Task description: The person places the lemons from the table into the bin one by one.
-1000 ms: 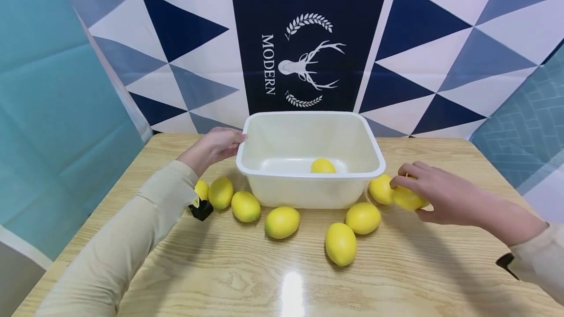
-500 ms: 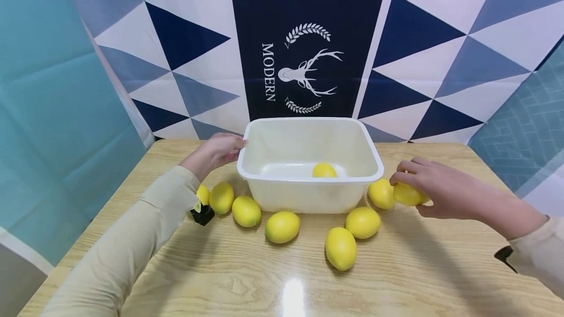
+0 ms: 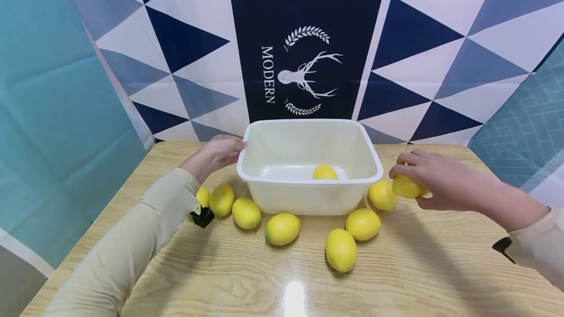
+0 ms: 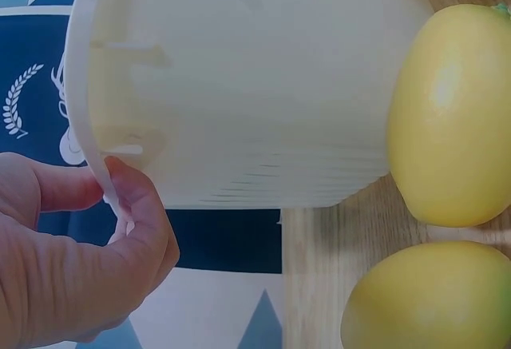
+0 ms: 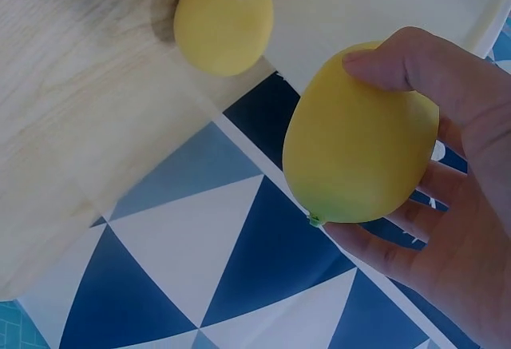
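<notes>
Left hand (image 3: 222, 150) pinches left rim of white tub (image 3: 304, 200), thumb against curled fingers. Right hand (image 3: 454, 182) grips held lemon (image 3: 406, 188), thumb on one side, fingers behind; lemon raised right of tub, outside it. Single lemon (image 3: 324, 172) inside tub. Seven loose lemons (image 3: 283, 229) on wooden table (image 3: 233, 278), along tub's front and sides; leftmost partly hidden by wrist.

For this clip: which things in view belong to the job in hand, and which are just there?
Likely part of the job:
held lemon, in the right hand
white tub, its rim pinched by the left hand
inner lemon, lying in the tub
loose lemons, on the table

Apparently just surroundings:
wooden table
printed backdrop
plain teal sheet, left side
</notes>
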`<state>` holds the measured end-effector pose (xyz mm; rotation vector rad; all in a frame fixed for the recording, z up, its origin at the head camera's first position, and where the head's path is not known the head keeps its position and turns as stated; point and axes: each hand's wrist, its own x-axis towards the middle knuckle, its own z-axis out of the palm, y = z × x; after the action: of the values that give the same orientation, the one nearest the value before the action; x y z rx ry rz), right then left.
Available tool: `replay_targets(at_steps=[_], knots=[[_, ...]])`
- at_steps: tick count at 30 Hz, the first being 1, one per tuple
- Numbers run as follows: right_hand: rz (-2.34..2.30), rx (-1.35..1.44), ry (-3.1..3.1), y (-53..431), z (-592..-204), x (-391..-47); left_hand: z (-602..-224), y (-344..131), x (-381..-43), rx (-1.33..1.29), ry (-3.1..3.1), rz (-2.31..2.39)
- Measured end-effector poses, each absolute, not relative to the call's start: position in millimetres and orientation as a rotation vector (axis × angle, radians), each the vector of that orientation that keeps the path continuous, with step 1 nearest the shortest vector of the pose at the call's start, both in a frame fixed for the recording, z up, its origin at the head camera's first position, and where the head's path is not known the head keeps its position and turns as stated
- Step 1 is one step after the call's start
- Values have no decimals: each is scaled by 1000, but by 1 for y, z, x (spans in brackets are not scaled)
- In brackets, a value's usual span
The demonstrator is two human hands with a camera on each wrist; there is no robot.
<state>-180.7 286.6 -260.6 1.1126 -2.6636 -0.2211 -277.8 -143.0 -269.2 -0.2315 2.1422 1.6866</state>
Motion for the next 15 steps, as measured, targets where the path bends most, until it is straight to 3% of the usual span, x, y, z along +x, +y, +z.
replay_targets(at_steps=[15], knots=[[-198, 1081, -2703, 279, -246, -186, -269, -142, -278, -234, 2151, 1674]])
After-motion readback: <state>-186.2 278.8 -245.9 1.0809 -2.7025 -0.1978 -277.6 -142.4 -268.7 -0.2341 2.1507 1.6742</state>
